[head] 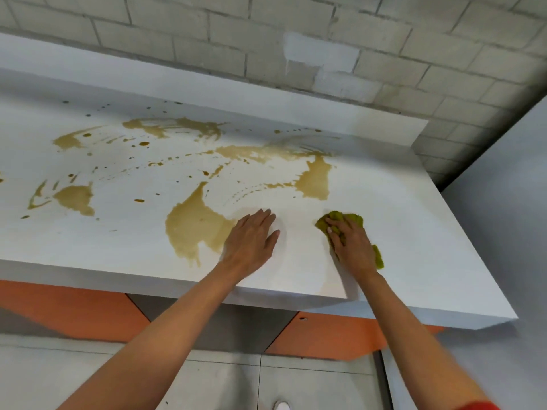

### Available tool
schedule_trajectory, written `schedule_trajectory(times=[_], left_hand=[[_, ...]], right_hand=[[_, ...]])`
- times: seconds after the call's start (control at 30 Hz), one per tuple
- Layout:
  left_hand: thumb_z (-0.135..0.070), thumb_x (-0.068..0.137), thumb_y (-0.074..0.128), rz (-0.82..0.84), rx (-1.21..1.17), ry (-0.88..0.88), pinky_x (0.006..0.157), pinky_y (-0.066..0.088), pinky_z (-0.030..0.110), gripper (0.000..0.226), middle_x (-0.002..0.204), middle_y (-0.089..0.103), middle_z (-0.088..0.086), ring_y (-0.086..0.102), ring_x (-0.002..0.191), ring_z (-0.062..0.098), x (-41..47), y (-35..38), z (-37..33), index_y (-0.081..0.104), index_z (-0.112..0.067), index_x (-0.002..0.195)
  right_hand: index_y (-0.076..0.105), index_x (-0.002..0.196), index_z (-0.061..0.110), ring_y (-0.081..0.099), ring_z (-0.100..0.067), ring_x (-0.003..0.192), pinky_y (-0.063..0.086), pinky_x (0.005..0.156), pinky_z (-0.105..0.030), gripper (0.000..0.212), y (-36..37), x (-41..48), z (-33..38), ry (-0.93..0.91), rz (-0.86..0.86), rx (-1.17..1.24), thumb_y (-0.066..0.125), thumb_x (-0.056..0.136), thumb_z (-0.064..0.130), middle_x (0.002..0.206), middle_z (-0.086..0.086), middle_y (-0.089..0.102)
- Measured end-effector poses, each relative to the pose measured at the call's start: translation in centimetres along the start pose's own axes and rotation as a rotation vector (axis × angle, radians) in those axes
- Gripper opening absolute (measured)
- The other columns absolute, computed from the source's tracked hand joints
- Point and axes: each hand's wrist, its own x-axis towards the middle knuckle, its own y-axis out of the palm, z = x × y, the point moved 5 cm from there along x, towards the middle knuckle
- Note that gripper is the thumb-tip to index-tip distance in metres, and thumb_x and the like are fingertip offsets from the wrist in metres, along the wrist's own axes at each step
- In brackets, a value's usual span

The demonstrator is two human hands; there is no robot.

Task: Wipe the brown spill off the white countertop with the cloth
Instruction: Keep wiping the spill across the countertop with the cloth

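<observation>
The olive-green cloth (344, 218) lies on the white table (414, 232), right of the largest brown puddle (192, 226), and the right grip (352, 247) presses it down with spread fingers, not clenched around it. The left grip (254, 238) rests released and flat between puddle and cloth, at the puddle's right edge. As the puddle lies leftward from the cloth, I judge the next stroke must sweep left, where the left grip stands in the path.

White surface (408, 238) bears brown spill (192, 223) in patches across left and middle, green cloth (337, 216) near right front.
</observation>
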Motion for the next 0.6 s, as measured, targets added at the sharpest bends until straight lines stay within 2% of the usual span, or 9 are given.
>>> schedule_trajectory(times=[0.1,0.17,0.3,0.37,0.43,0.5,0.6], left_hand=[[-0.038,0.099,0.029,-0.006,0.009,-0.037,0.116,0.015,0.03,0.049,0.153,0.031,0.001,0.024,0.142,0.015,0.7,0.5,0.0,0.032,-0.017,0.144],[-0.036,0.099,0.028,-0.001,0.016,-0.058,0.116,0.016,0.031,0.049,0.153,0.031,0.001,0.025,0.142,0.015,0.9,0.9,0.1,0.032,-0.016,0.144],[-0.035,0.099,0.027,0.006,0.038,-0.08,0.116,0.016,0.031,0.048,0.153,0.031,0.002,0.025,0.142,0.015,2.3,1.4,0.3,0.031,-0.015,0.144],[-0.035,0.099,0.026,-0.007,0.048,-0.104,0.116,0.017,0.032,0.049,0.153,0.032,0.003,0.025,0.142,0.015,3.3,1.5,0.6,0.031,-0.015,0.143],[-0.034,0.099,0.027,-0.008,0.058,-0.119,0.116,0.018,0.032,0.048,0.152,0.032,0.003,0.025,0.142,0.016,4.2,1.7,0.6,0.032,-0.014,0.143],[-0.033,0.099,0.027,-0.004,0.064,-0.12,0.115,0.018,0.031,0.048,0.152,0.032,0.003,0.026,0.141,0.016,5.1,1.9,0.7,0.032,-0.014,0.143],[-0.032,0.099,0.029,-0.007,0.046,-0.13,0.114,0.02,0.031,0.047,0.152,0.034,0.004,0.027,0.141,0.016,6.1,2.0,0.7,0.034,-0.013,0.142]], right_hand=[[0.052,0.13,0.017,0.041,-0.031,0.126,0.041,0.098,-0.041,0.035,0.2,2.6,-0.2,0.169,-0.043,-0.033,0.042,0.098,0.024,0.138,-0.015,0.044],[0.05,0.132,0.017,0.04,-0.033,0.125,0.041,0.097,-0.044,0.036,1.4,4.1,1.9,0.176,-0.036,-0.051,0.041,0.098,0.025,0.138,-0.015,0.043],[0.052,0.131,0.021,0.044,-0.028,0.124,0.043,0.094,-0.04,0.035,3.5,4.4,5.8,-0.049,0.033,0.004,0.043,0.097,0.028,0.139,-0.01,0.046],[0.054,0.128,0.024,0.044,-0.024,0.126,0.044,0.095,-0.039,0.034,3.1,3.1,5.2,-0.2,0.07,0.03,0.046,0.096,0.03,0.14,-0.007,0.047],[0.057,0.125,0.025,0.047,-0.023,0.125,0.044,0.096,-0.036,0.032,2.0,2.4,2.8,-0.261,0.048,0.03,0.05,0.095,0.03,0.138,-0.006,0.05],[0.059,0.123,0.026,0.05,-0.023,0.122,0.042,0.096,-0.033,0.03,0.8,3.4,-0.3,-0.181,-0.014,0.034,0.052,0.094,0.028,0.135,-0.006,0.053],[0.059,0.123,0.022,0.05,-0.028,0.119,0.045,0.093,-0.037,0.03,0.2,6.6,-2.9,-0.035,-0.046,0.01,0.05,0.095,0.025,0.131,-0.009,0.053]])
